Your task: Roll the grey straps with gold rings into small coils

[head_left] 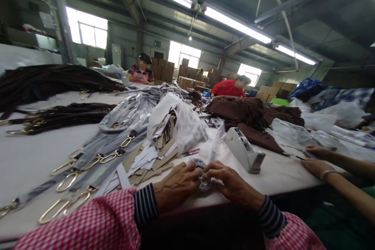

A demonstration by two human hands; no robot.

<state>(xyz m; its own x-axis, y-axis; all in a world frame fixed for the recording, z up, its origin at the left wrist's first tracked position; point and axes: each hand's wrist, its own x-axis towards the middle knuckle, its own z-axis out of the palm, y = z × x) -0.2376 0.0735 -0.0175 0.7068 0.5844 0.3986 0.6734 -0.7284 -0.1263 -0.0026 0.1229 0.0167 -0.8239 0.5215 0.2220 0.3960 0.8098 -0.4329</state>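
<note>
Between my two hands, at the table's front edge, is a small bundled grey strap (204,175) with a bit of metal showing. It looks rolled up, though my fingers cover much of it. My left hand (178,181) grips its left side with curled fingers, and my right hand (231,183) pinches it from the right. Left of my hands lie loose strips of card (152,160), spilling from a white plastic bag (187,125). Grey straps with gold clasps (108,157) stretch out farther left. A grey tape dispenser (246,150) stands just beyond my right hand.
Dark brown straps (73,117) are piled at the left, and brown fabric pieces (237,111) are stacked behind the dispenser. Another person's hands (318,162) work at the right edge, near crumpled clear plastic (293,133). Two people sit or lean across the table.
</note>
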